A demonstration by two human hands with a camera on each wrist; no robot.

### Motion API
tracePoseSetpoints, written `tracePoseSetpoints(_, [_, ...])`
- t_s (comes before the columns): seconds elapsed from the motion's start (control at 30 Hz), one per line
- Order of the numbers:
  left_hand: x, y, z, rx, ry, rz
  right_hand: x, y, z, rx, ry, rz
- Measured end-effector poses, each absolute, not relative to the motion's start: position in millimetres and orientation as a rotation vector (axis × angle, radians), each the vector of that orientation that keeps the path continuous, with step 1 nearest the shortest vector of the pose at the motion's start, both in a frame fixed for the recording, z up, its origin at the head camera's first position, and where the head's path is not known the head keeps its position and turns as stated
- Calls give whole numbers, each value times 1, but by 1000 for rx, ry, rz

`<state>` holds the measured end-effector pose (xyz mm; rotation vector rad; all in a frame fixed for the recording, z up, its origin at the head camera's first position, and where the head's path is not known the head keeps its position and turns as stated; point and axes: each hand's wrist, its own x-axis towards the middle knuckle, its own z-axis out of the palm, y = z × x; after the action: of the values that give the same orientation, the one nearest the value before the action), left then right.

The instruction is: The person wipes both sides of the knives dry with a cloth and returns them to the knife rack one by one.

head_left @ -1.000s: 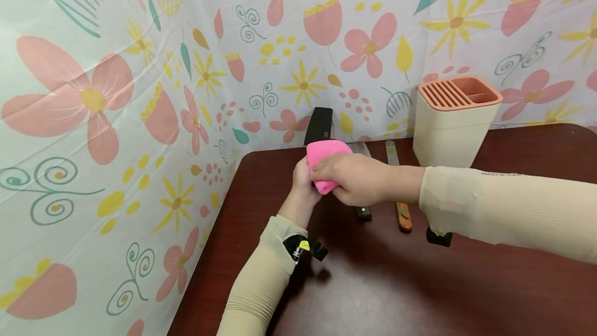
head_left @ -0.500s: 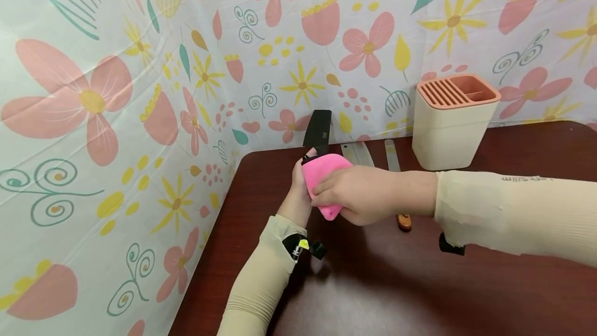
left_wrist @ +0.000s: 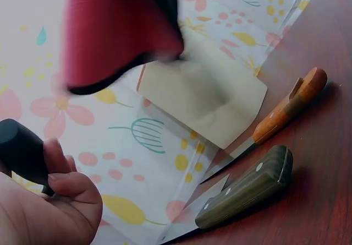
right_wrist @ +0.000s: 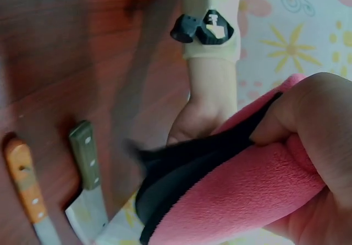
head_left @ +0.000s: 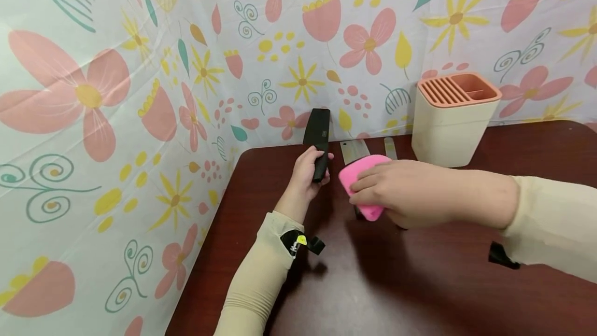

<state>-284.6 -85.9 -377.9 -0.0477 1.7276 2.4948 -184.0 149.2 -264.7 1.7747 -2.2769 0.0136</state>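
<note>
Since the earlier head frame, the pink cloth [head_left: 349, 178] has moved to my right, baring the black knife's [head_left: 318, 134] handle. My right grip [head_left: 403, 191] pinches the cloth, thumb and fingers closed on its fold; a dark lining shows from my right wrist. My left grip [head_left: 305, 172] is curled firmly round the knife's handle, its blade pointing away from me towards the floral wall covering [head_left: 284, 84]. Beyond the cloth, a cleaver [right_wrist: 85, 157] with a dark green handle lies on the desk [head_left: 420, 289], and beside it a slim knife [left_wrist: 289, 110] with an orange handle. Farther right, a cream holder [head_left: 443, 136] with a slatted orange top stands near the desk's back edge.
</note>
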Motion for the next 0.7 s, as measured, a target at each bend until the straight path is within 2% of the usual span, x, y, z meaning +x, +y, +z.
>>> tracePoseSetpoints(0.2, [-283,-86,-378,-18,1728,2471,-185,190,-277,1560,-2475,65])
tracePoseSetpoints(0.5, [-281,-83,-380,12,1723,2449,-198,258,-309,1082,-2740,120])
tracePoseSetpoints(0.7, [-281,-81,-380,25,1724,2438,-207,295,-334,907,-2830,110])
